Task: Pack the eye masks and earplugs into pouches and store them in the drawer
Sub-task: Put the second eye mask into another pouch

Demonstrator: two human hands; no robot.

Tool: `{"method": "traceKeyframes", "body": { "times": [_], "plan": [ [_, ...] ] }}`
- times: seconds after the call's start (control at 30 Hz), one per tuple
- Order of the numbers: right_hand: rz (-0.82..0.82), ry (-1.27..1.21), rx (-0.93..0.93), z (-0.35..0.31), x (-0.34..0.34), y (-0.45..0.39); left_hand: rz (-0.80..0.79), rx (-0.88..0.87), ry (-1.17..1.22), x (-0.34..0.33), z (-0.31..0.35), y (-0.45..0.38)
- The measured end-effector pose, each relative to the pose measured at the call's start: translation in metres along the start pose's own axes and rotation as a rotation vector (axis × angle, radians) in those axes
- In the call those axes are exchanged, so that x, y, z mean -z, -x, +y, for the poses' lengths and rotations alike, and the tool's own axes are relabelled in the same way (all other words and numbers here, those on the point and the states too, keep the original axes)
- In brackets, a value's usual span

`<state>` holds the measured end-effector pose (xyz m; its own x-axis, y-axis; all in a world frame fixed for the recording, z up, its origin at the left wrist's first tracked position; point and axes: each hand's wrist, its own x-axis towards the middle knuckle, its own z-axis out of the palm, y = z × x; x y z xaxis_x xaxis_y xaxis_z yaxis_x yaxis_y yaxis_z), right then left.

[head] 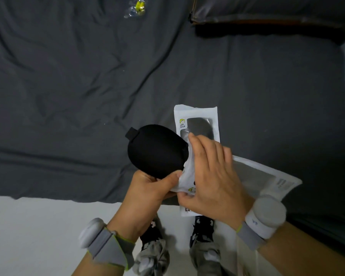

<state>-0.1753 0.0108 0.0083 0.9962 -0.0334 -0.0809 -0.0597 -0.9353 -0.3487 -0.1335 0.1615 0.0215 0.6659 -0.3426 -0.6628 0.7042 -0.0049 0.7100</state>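
A black eye mask (156, 150) sticks halfway out of the mouth of a white pouch (184, 176) held above the bed's near edge. My left hand (151, 190) pinches the mask's lower rim together with the pouch edge. My right hand (211, 178) lies over the pouch and grips it. A second white pouch (196, 122) with a black mask showing through its window lies flat on the sheet just beyond. Another pouch (267, 176) lies under my right wrist. A clear packet of yellow earplugs (137, 6) rests far away at the top.
A dark grey wrinkled sheet (68, 86) covers the bed. A dark pillow (267, 10) sits at the top right. White floor (38, 226) lies below the bed's edge, with my feet (177, 246) on it. Both wrists wear grey strapped bands.
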Motion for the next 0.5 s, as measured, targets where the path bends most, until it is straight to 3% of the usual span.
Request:
{"method": "traceKeyframes", "body": {
  "times": [0.17,0.27,0.43,0.5],
  "plan": [
    [0.023,-0.013,0.001,-0.005,0.003,0.001,-0.072,0.024,-0.018,0.009,0.009,-0.005],
    [0.046,-0.013,0.01,-0.008,0.004,0.002,-0.085,-0.049,-0.138,0.01,0.021,-0.008],
    [0.107,-0.027,-0.039,-0.008,0.006,-0.004,0.178,-0.15,-0.298,0.002,0.029,-0.015],
    [0.094,-0.028,-0.046,-0.013,0.004,-0.005,0.245,-0.177,-0.464,0.0,0.029,-0.015]
  ]
}}
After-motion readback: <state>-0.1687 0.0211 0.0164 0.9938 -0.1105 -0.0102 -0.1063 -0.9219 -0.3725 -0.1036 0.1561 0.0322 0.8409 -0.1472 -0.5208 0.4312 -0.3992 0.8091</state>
